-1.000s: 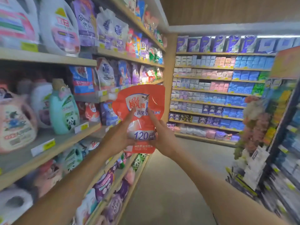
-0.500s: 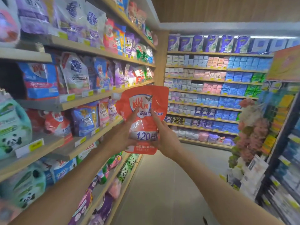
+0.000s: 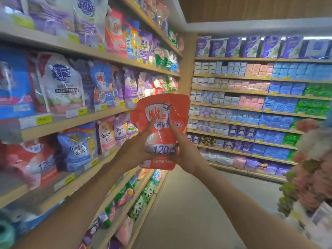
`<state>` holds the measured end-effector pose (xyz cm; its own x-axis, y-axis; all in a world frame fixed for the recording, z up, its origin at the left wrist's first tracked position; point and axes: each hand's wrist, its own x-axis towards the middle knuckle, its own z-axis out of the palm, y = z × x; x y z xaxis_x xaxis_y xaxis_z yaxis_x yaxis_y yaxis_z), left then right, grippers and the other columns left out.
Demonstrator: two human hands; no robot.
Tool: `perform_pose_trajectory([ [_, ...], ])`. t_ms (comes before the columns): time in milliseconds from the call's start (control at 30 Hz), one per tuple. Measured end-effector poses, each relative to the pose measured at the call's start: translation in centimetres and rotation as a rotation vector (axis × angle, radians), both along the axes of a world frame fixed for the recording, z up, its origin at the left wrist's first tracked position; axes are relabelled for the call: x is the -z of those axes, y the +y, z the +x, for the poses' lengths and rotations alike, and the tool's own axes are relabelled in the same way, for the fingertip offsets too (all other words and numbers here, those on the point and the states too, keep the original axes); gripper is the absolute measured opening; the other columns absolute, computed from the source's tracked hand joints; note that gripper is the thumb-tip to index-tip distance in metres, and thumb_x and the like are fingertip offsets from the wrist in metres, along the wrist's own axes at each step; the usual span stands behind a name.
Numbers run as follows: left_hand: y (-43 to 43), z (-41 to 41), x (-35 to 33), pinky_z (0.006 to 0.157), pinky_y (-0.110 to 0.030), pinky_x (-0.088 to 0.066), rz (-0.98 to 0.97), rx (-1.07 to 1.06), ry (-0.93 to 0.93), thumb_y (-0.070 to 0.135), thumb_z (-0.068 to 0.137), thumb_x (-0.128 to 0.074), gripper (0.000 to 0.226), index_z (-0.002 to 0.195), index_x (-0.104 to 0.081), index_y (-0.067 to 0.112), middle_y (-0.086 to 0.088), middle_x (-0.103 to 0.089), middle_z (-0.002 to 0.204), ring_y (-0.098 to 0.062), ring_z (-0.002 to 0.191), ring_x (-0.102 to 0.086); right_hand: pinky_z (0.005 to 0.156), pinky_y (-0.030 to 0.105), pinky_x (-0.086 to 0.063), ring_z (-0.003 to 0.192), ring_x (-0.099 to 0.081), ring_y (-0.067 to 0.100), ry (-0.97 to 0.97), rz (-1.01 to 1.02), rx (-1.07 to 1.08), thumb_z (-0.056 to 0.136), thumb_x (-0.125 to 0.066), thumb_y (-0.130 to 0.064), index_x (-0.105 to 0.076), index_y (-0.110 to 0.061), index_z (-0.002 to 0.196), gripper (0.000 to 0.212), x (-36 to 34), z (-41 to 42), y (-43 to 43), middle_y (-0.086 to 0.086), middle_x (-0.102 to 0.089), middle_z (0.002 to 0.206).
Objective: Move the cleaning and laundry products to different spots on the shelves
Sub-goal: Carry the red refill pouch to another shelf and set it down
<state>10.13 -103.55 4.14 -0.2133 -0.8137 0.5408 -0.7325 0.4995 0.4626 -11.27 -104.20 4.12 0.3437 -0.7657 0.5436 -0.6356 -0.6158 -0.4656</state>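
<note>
An orange-red laundry refill pouch (image 3: 160, 112) with a white shield logo and "120" on it is held upright in the aisle, in front of me. My left hand (image 3: 137, 147) grips its left side and my right hand (image 3: 185, 151) grips its right side, fingers spread over the front. The pouch hangs just off the edge of the wooden shelves (image 3: 75, 121) on the left, level with the row of Comfort softener pouches (image 3: 78, 146). A similar red pouch (image 3: 34, 162) lies on the same shelf nearer me.
The left shelving holds several rows of detergent and softener pouches (image 3: 61, 83), with bottles on the lower rows (image 3: 142, 200). A back wall of shelves (image 3: 251, 112) carries tissue and pad packs. A flower display (image 3: 309, 169) stands at the right. The grey aisle floor (image 3: 188, 203) runs ahead.
I have walked forward along the aisle; the big bottles on the left slid out of view and pouch rows came alongside. Both hands kept the red pouch, raised about the same.
</note>
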Motion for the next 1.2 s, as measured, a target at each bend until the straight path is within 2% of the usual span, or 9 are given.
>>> perform_pose_trajectory([
  [133,-5.4,0.5,0.9,0.050,-0.033,-0.059,0.014,-0.059,0.033,0.017,0.068,-0.089,0.130,0.142,0.003,0.071,0.018,-0.069,0.084,0.000,0.058,-0.066,0.086,0.051,-0.059,0.124,-0.057,0.026,-0.022,0.009,-0.103,0.086,-0.078,-0.015,0.007,-0.068,0.147,0.117,0.4,0.3,-6.7,0.002,-0.040,0.151],
  [200,-7.6,0.9,1.6,0.050,-0.030,-0.059,0.027,-0.114,0.044,0.015,0.068,-0.089,0.131,0.142,0.004,0.070,0.028,-0.066,0.078,0.004,0.058,-0.066,0.087,0.049,-0.059,0.127,-0.056,0.025,-0.002,-0.015,-0.167,0.086,-0.078,-0.010,0.006,-0.066,0.149,0.120,0.7,0.7,-10.1,0.002,-0.036,0.155],
  [400,-10.6,2.7,2.5,0.053,-0.022,-0.051,0.041,-0.417,0.020,0.022,0.068,-0.089,0.131,0.140,0.009,0.071,0.018,-0.061,0.091,0.006,0.061,-0.063,0.092,0.052,-0.054,0.124,-0.057,0.028,-0.001,-0.007,-0.417,0.082,-0.080,-0.008,0.002,-0.061,0.153,0.121,1.6,4.3,-18.5,0.007,-0.049,0.141],
  [533,-9.8,5.7,3.2,0.069,-0.044,-0.058,0.074,-0.593,0.015,0.020,0.072,-0.086,0.128,0.141,0.010,0.070,-0.003,-0.067,0.103,-0.018,0.073,-0.067,0.095,0.050,-0.053,0.130,-0.054,0.024,-0.019,0.020,-0.617,0.081,-0.083,-0.011,-0.001,-0.056,0.156,0.120,2.6,9.2,-20.9,0.003,-0.045,0.149],
  [700,-7.0,11.0,5.2,0.067,-0.026,-0.059,0.073,-0.740,0.056,0.016,0.075,-0.085,0.126,0.141,0.006,0.071,0.007,-0.073,0.103,0.004,0.069,-0.067,0.094,0.049,-0.051,0.127,-0.055,0.027,-0.007,0.025,-0.811,0.082,-0.081,-0.009,-0.002,-0.048,0.159,0.117,4.6,16.7,-21.6,0.008,-0.049,0.144],
  [800,-5.0,14.3,6.4,0.069,-0.030,-0.058,0.096,-0.878,0.045,0.021,0.074,-0.086,0.127,0.142,0.010,0.069,0.001,-0.068,0.118,-0.006,0.074,-0.068,0.093,0.052,-0.050,0.126,-0.055,0.031,0.002,0.028,-0.915,0.085,-0.079,-0.009,-0.002,-0.047,0.159,0.114,5.9,21.6,-20.8,0.011,-0.047,0.145],
  [900,-3.4,17.3,7.9,0.058,-0.026,-0.044,0.061,-1.038,-0.074,0.033,0.074,-0.085,0.127,0.142,0.017,0.066,-0.005,-0.068,0.110,-0.017,0.075,-0.068,0.091,0.055,-0.050,0.124,-0.054,0.038,0.022,0.001,-0.970,0.086,-0.076,-0.006,-0.001,-0.047,0.159,0.112,7.4,26.4,-20.3,0.017,-0.043,0.145],
  [1033,-2.6,21.4,10.3,0.076,-0.045,-0.057,0.020,-1.154,-0.116,0.033,0.078,-0.081,0.123,0.141,0.020,0.065,-0.010,-0.065,0.118,-0.037,0.094,-0.069,0.084,0.054,-0.052,0.113,-0.060,0.036,-0.010,-0.048,-1.016,0.086,-0.076,-0.006,0.001,-0.055,0.155,0.114,9.7,32.0,-20.2,0.013,-0.045,0.143],
  [1200,-3.9,24.2,12.6,0.066,-0.049,-0.058,-0.093,-1.268,-0.184,0.032,0.076,-0.081,0.125,0.141,0.021,0.065,-0.019,-0.063,0.118,-0.044,0.084,-0.068,0.071,0.052,-0.054,0.092,-0.063,0.031,-0.072,-0.101,-1.024,0.084,-0.075,-0.005,0.003,-0.058,0.154,0.118,12.6,37.0,-21.6,0.010,-0.050,0.123],
])
